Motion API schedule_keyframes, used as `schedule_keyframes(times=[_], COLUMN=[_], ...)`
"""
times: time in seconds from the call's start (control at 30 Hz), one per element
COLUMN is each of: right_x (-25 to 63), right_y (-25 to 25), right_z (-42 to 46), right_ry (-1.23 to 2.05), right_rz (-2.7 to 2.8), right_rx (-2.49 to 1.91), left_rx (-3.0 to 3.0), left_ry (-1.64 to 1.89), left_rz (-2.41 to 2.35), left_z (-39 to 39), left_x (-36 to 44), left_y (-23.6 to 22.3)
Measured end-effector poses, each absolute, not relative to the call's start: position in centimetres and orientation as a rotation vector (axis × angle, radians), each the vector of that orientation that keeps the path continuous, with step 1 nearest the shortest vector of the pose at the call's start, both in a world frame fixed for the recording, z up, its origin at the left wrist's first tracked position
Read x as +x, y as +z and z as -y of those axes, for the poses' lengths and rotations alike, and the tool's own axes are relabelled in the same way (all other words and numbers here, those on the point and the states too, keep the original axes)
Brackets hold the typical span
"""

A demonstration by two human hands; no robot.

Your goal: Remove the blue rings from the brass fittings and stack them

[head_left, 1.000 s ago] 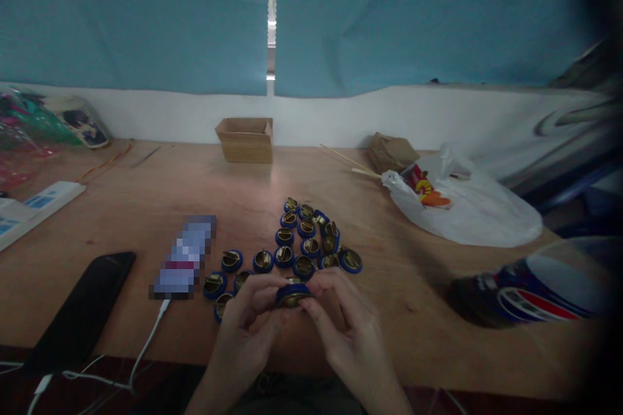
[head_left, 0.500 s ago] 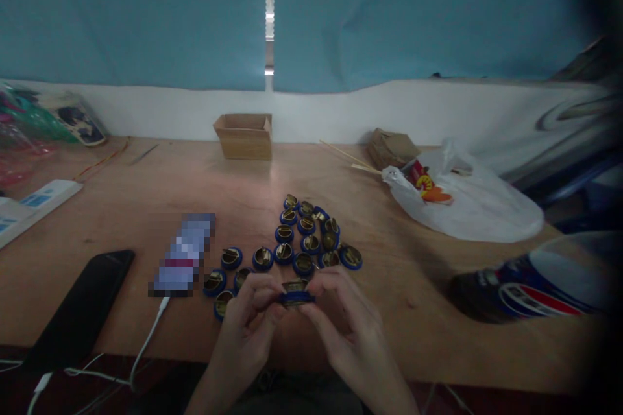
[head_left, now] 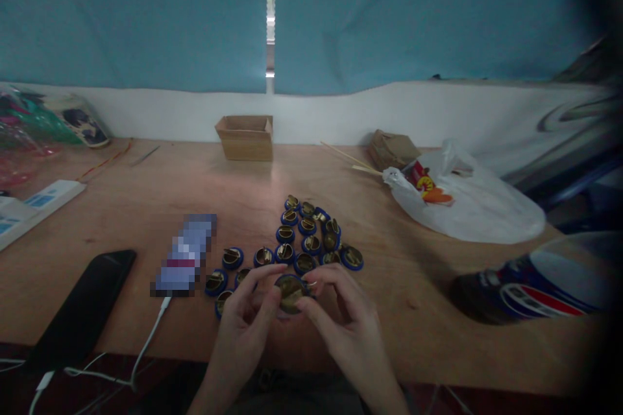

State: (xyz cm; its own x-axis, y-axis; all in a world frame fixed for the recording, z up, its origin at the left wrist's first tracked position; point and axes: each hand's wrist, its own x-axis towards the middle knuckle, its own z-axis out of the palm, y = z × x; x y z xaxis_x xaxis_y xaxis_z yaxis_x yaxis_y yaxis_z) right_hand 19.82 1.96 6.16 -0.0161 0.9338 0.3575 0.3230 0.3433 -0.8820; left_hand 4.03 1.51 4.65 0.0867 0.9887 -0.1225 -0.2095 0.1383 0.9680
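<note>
Between both hands, near the table's front edge, is a round pin-back badge (head_left: 291, 293) with a blue rim, its brassy metal back turned up towards me. My left hand (head_left: 246, 314) pinches its left side with thumb and forefinger. On the right side, the fingers and thumb of my right hand (head_left: 343, 306) grip it, the thumb lying on the metal back. Just beyond my hands lie several similar blue badges (head_left: 285, 234), pin backs up, in a loose group. Some of them are partly covered by my fingers.
Left are a phone (head_left: 186, 253) on a white cable, a black phone-like slab (head_left: 86, 308) and a power strip (head_left: 43, 207). An open cardboard box (head_left: 247, 142) stands at the back. To the right are a white plastic bag (head_left: 481, 201) and a Pepsi-style bottle (head_left: 525, 285).
The badge has tilted from edge-on so that its metal back now faces me. My fingers have shifted around its rim; the other badges stay where they were.
</note>
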Motion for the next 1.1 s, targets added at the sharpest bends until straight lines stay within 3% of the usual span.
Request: schedule_keyframes(times=[0.47, 0.87, 1.1], right_x=[21.0, 21.0, 21.4], right_y=[5.1, 5.7, 4.7], right_z=[-1.4, -0.9, -1.0], right_ry=[0.820, 0.928, 1.401], right_rz=[1.230, 1.373, 0.972], right_rx=[-1.186, -1.075, -0.831], left_rx=[0.679, 1.582, 1.178], left_ry=[1.203, 1.395, 1.389], left_rz=[-0.930, -1.323, -1.101], left_z=[-1.2, -0.8, -0.3], left_x=[4.6, 3.5, 4.4], left_y=[6.2, 4.9, 5.0])
